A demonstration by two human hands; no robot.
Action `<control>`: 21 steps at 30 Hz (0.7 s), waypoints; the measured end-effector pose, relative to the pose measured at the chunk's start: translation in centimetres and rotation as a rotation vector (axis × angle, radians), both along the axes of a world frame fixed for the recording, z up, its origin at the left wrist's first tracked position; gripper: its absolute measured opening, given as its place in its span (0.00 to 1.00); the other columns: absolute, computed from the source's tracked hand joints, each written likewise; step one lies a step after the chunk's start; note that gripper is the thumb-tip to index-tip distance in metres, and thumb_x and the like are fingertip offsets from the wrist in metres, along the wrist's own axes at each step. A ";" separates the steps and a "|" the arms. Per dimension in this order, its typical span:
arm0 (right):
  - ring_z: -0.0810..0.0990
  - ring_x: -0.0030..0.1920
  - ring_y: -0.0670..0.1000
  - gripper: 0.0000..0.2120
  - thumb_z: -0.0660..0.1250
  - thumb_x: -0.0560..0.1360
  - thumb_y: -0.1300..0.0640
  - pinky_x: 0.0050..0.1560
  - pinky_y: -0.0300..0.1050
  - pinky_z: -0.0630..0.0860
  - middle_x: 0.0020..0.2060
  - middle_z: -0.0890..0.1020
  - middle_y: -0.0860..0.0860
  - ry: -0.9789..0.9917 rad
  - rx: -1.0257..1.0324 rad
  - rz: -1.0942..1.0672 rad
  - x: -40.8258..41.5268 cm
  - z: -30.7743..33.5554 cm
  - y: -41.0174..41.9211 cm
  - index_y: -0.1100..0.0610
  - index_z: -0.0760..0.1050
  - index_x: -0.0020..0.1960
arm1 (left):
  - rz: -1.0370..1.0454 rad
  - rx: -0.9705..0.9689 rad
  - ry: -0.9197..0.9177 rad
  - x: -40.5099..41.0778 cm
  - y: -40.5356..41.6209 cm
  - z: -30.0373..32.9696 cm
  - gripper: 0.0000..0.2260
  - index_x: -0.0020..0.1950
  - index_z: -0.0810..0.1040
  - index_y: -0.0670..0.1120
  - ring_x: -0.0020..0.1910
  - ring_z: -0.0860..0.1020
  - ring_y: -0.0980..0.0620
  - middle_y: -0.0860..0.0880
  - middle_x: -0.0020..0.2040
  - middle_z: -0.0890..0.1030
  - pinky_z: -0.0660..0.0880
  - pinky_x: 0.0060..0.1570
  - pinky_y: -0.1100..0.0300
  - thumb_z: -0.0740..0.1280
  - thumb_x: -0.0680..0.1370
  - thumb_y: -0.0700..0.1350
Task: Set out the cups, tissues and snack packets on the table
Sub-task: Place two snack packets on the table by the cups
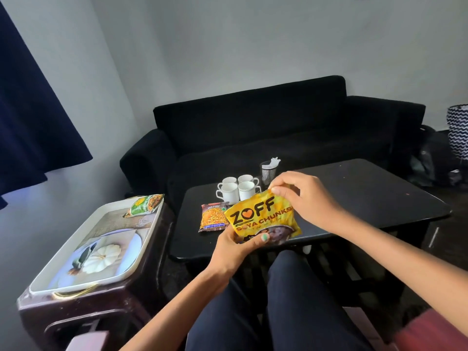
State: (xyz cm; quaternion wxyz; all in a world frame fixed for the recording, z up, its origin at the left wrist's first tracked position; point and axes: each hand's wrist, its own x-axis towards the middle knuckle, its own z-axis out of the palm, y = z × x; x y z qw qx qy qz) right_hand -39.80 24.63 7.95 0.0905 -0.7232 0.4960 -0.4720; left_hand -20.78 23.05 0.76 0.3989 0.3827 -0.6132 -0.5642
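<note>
So on the far left there's a white tray (pixel 50 277) sitting on a dark brown stool (pixel 83 312), with a printed picture of a white pumpkin on its floor. Only one thing in it: a green packet (pixel 146 205) lying at the far end, partly over the rim.

Next over is the black table (pixel 367 193). A brown and orange packet (pixel 212 217) marked MIXTURE lies flat near the table's left edge. Just behind it are four white cups (pixel 238 187) bunched in a tight two-by-two square, handles pointing outward; can't tell if there's anything inside them. Right behind the cups stands a mesh holder (pixel 267 171) with white tissues (pixel 274 161) poking out the top.

Then the hands. The left hand (pixel 238 245) grips the bottom edge of a yellow packet (pixel 262 217) reading ZOFF SOYA CHUNKS, thumb on the front, fingers tucked behind. The right hand (pixel 301 196) pinches the packet's top corner between thumb and fingers. The packet is held tilted above the near edge of the table, just right of the MIXTURE one and overlapping it from this angle.

Behind the table there's a black sofa (pixel 253 133), and a zigzag-patterned basket (pixel 458 130) at the far right edge.
</note>
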 end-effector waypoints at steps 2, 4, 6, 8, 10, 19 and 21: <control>0.78 0.44 0.39 0.05 0.66 0.76 0.60 0.43 0.26 0.70 0.40 0.80 0.41 -0.066 0.009 0.005 0.3 -0.3 0.0 0.56 0.81 0.46 | 0.013 0.027 0.039 0.0 -0.1 -0.1 0.23 0.54 0.80 0.48 0.48 0.83 0.56 0.53 0.49 0.86 0.77 0.40 0.71 0.77 0.61 0.52; 0.79 0.44 0.38 0.04 0.66 0.76 0.59 0.42 0.27 0.72 0.40 0.81 0.40 -0.097 0.009 -0.008 0.6 -0.4 0.0 0.54 0.80 0.46 | 0.025 0.061 0.065 -0.1 -0.2 -0.2 0.21 0.50 0.82 0.49 0.48 0.84 0.54 0.51 0.49 0.86 0.78 0.41 0.68 0.77 0.60 0.54; 0.80 0.46 0.42 0.04 0.66 0.76 0.57 0.44 0.34 0.76 0.42 0.82 0.41 -0.154 0.020 -0.008 0.8 -0.5 0.0 0.52 0.80 0.47 | 0.017 0.102 0.084 -0.2 -0.3 -0.3 0.19 0.48 0.83 0.50 0.49 0.84 0.51 0.49 0.50 0.85 0.80 0.44 0.61 0.78 0.60 0.55; 0.82 0.47 0.48 0.04 0.67 0.75 0.56 0.46 0.43 0.79 0.46 0.83 0.46 -0.248 0.072 0.016 0.8 -0.5 -0.1 0.52 0.79 0.50 | 0.003 0.141 0.103 -0.3 -0.3 -0.3 0.18 0.48 0.84 0.51 0.51 0.84 0.48 0.48 0.51 0.85 0.80 0.48 0.55 0.77 0.61 0.55; 0.82 0.48 0.51 0.10 0.69 0.73 0.52 0.48 0.45 0.79 0.49 0.82 0.49 -0.373 0.191 0.068 0.8 -0.6 -0.1 0.51 0.76 0.54 | -0.003 0.177 0.138 -0.3 -0.3 -0.1 0.20 0.52 0.82 0.48 0.52 0.83 0.46 0.46 0.52 0.85 0.80 0.48 0.53 0.76 0.64 0.53; 0.83 0.53 0.55 0.20 0.72 0.71 0.56 0.54 0.54 0.79 0.54 0.83 0.56 -0.657 0.805 0.186 1.0 -5.7 -4.3 0.58 0.74 0.61 | 0.177 0.290 0.137 -0.8 -4.5 -1.0 0.14 0.56 0.80 0.46 0.49 0.84 0.45 0.47 0.50 0.85 0.79 0.53 0.47 0.74 0.72 0.45; 0.81 0.55 0.58 0.18 0.71 0.72 0.57 0.60 0.59 0.76 0.55 0.82 0.59 -0.728 0.786 0.081 1.4 -7.5 -6.4 0.62 0.75 0.60 | 0.243 0.344 0.146 -1.5 -6.2 -2.3 0.13 0.57 0.79 0.45 0.48 0.84 0.43 0.45 0.50 0.85 0.79 0.52 0.44 0.72 0.74 0.45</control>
